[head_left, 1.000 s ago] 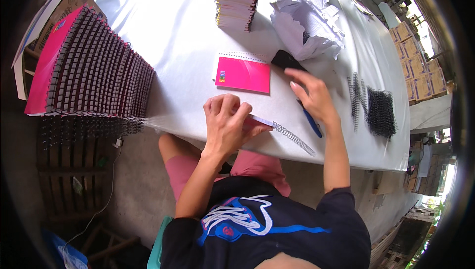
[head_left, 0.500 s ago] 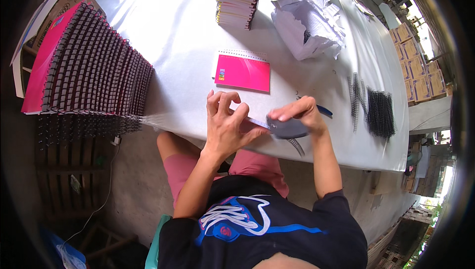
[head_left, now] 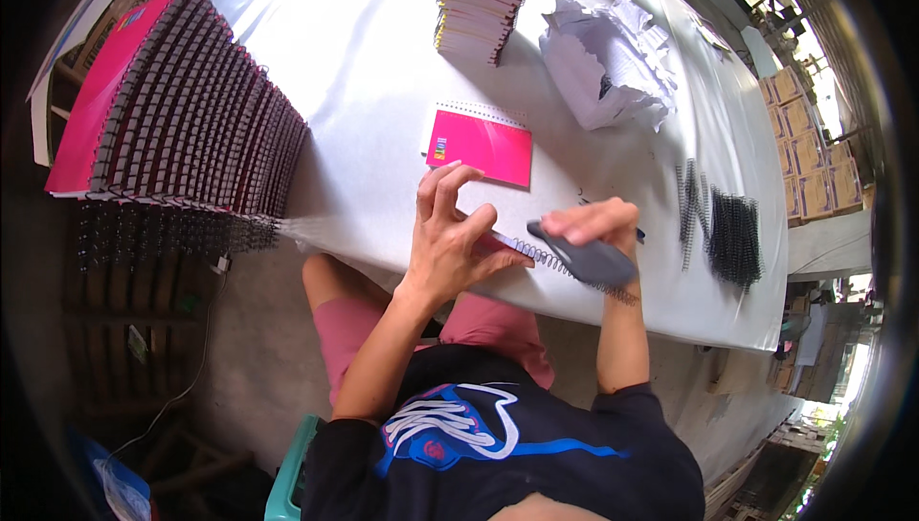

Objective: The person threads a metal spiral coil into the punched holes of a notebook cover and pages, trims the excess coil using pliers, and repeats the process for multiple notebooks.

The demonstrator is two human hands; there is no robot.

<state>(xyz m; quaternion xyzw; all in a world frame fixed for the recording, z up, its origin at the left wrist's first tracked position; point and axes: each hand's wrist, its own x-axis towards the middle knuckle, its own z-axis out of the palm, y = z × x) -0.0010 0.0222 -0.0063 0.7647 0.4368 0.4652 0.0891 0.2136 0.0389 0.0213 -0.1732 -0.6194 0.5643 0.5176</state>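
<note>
My left hand pinches a thin notebook, seen nearly edge-on and mostly hidden by the fingers. From its bound edge a dark spiral binding coil runs to the right. Against that coil lies a flat dark grey pad, rounded like a piece of sole. My right hand, slightly blurred, holds the pad from above. Just beyond the left fingers, a pink-covered notebook rests on the table, its punched pages showing at the far edge.
A tall stack of coil-bound pink notebooks stands at left, and another notebook stack at the back. Crumpled white paper sits back right. Loose black coils lie at right. A blue-handled tool is partly behind my right hand.
The right hand and pad have moved right along the coil, which now shows more between the hands. The left hand keeps its pinch. The whole view has shifted slightly.
</note>
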